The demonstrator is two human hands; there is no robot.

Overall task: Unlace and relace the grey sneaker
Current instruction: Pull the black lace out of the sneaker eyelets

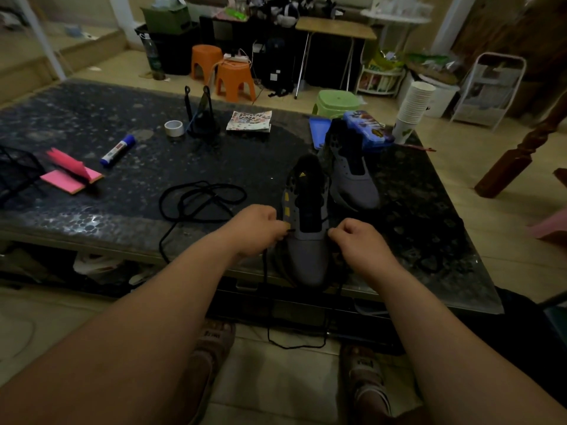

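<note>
A grey sneaker (pixel 306 256) with a black tongue and yellow eyelet tabs stands at the table's front edge, toe toward me. My left hand (pixel 256 230) pinches a black lace (pixel 265 289) at the shoe's lowest left eyelet. On the other side, my right hand (pixel 357 240) pinches the same lace by the lowest right eyelet. From both hands the lace hangs over the table edge and loops near the floor. A second grey sneaker (pixel 352 176) stands behind, unlaced. Another black lace (pixel 199 200) lies coiled on the table to the left.
The dark speckled table (pixel 122 194) holds pink sticky notes (pixel 72 176), a glue stick (pixel 118 150), a tape roll (pixel 174 128), a black stand (pixel 202 118), a patterned pad (pixel 249 121) and a blue case (pixel 368 130). A stack of paper cups (pixel 412 108) stands at the far right.
</note>
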